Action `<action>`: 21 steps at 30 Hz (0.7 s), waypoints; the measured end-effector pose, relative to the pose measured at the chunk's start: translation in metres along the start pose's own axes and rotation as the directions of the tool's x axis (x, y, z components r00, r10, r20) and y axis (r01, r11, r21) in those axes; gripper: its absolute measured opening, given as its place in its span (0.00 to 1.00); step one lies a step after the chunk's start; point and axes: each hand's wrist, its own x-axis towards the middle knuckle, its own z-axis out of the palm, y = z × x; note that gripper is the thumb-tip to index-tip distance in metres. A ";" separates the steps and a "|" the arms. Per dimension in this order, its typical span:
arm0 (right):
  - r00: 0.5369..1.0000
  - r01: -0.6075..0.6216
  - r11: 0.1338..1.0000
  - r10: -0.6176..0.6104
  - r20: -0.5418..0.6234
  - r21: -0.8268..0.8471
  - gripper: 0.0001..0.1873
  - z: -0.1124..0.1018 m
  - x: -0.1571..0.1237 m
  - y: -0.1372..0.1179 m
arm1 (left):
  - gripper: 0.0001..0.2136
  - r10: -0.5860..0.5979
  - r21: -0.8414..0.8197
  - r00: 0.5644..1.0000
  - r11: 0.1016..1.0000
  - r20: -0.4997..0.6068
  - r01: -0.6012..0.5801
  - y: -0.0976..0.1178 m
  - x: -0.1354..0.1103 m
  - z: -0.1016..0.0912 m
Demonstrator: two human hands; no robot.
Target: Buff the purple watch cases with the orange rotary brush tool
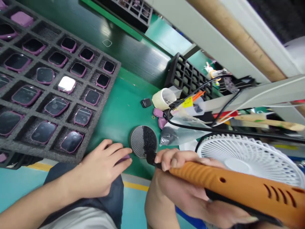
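My right hand [183,183] is wrapped around an orange electric screwdriver [228,186] with a ribbed grip and side vents. Its black nose points left, at the near edge of a round perforated dish [138,143]; the bit's tip is hard to make out. Tiny black pieces, apparently screws, cover the dish's right half. Left of the dish, at the bench's front edge, my left hand [107,165] curls over a purple watch case [123,159], which shows only between the fingers. Beside this hand lies a dark foam tray [78,156] holding many purple-framed watches [71,141].
A white fan [238,159] stands at right under a black cable [228,129]. Behind the dish are purple pieces [162,122], a small black part [146,102], a cream cup [160,98] with tools, and a black compartment tray [188,76]. A grey frame [233,47] crosses the upper right.
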 end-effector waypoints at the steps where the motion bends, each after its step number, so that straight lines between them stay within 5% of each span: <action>1: 0.999 0.029 0.999 -0.029 -0.017 0.021 0.29 -0.001 0.002 0.003 | 0.22 -0.017 -0.003 1.000 1.000 -0.007 0.017 0.000 0.001 0.000; 6: 0.995 0.086 0.993 -0.081 -0.058 0.085 0.28 0.007 0.002 0.013 | 0.11 -0.094 0.014 0.993 0.995 -0.077 0.095 0.003 0.003 0.007; 11: 0.992 0.083 0.988 -0.070 -0.102 0.134 0.38 0.009 0.000 0.013 | 0.08 -0.093 0.008 0.989 0.996 -0.111 0.094 0.003 0.004 0.010; 16: 0.997 0.032 0.992 -0.023 -0.077 0.121 0.30 0.004 -0.001 0.009 | 0.08 -0.090 0.022 0.988 0.995 -0.128 0.094 0.004 0.004 0.010; 21: 0.992 0.034 0.994 -0.021 -0.124 0.107 0.33 0.005 -0.002 0.012 | 0.08 -0.086 0.014 0.988 0.996 -0.130 0.089 0.004 0.004 0.010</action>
